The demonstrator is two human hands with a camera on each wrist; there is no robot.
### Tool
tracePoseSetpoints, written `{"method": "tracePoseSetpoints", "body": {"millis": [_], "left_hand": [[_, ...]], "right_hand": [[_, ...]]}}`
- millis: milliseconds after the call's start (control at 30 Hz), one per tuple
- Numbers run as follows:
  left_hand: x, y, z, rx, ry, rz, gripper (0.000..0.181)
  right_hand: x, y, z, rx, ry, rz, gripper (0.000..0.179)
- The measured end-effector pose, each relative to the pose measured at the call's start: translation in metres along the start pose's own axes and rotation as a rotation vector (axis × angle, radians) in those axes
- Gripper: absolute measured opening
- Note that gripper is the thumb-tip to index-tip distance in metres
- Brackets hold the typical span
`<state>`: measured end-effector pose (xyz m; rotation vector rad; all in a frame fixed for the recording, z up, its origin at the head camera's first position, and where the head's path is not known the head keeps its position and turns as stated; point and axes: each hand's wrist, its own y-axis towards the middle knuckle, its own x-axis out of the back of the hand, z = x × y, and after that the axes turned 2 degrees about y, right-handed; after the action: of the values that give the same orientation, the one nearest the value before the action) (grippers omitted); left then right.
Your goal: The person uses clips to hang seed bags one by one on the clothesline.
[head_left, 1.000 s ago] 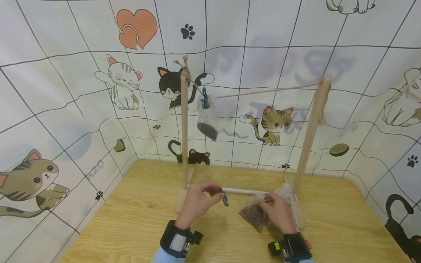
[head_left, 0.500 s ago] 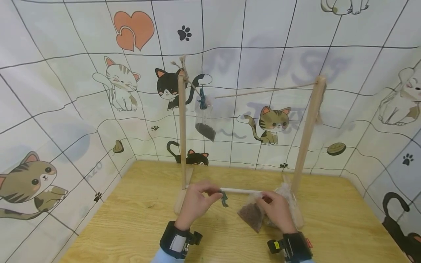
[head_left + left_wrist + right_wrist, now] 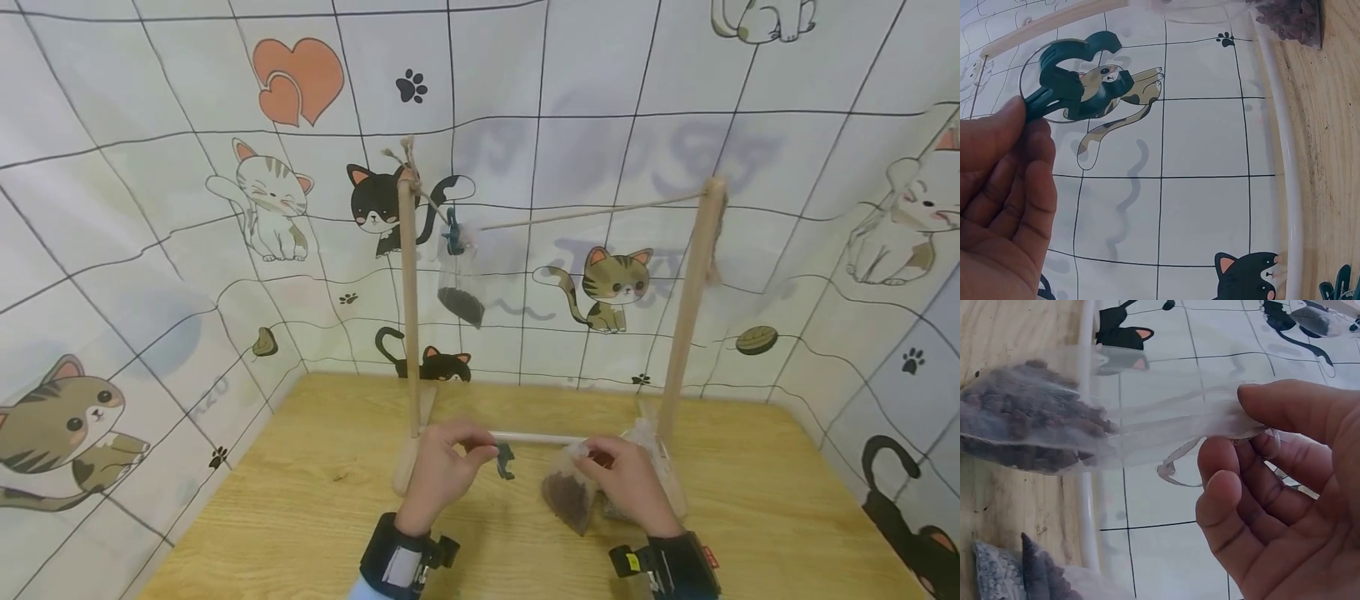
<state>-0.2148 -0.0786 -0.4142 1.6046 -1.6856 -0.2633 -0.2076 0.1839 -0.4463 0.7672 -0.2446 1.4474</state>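
Two bare hands are raised side by side above a pale yellow wood-grain table (image 3: 300,517). Thumb and fingers of the left hand (image 3: 448,468) pinch the handles of a dark teal plastic clip (image 3: 506,463), its jaws apart. Thumb and fingertips of the right hand (image 3: 632,483) pinch the gathered neck of a translucent mesh drawstring bag (image 3: 567,493) with dark reddish-brown pieces at its bottom; clip and bag are apart. Near the right hand lie more filled bags, one with grey contents (image 3: 997,572). Behind the hands runs a thin white rod (image 3: 543,437) between two upright wooden posts (image 3: 410,317). From the sagging beige cord (image 3: 600,214) above, another teal clip (image 3: 453,236) holds a translucent bag of blackish contents (image 3: 461,304).
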Motion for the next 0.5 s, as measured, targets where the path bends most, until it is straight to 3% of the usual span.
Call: {"method": "tracePoseSetpoints", "body": {"millis": [133, 267, 500], "left_hand": [[0.004, 0.001, -0.005, -0.064, 0.015, -0.061, 0.010], [0.013, 0.008, -0.015, -0.110, 0.038, -0.079, 0.012], [0.032, 0.028, -0.036, -0.246, 0.033, -0.115, 0.006]], "right_hand": [[0.002, 0.000, 0.006, 0.014, 0.010, 0.011, 0.004], [0.004, -0.001, 0.011, 0.039, 0.017, -0.013, 0.004], [0.011, 0.009, 0.018, 0.168, 0.018, -0.081, 0.005]]}}
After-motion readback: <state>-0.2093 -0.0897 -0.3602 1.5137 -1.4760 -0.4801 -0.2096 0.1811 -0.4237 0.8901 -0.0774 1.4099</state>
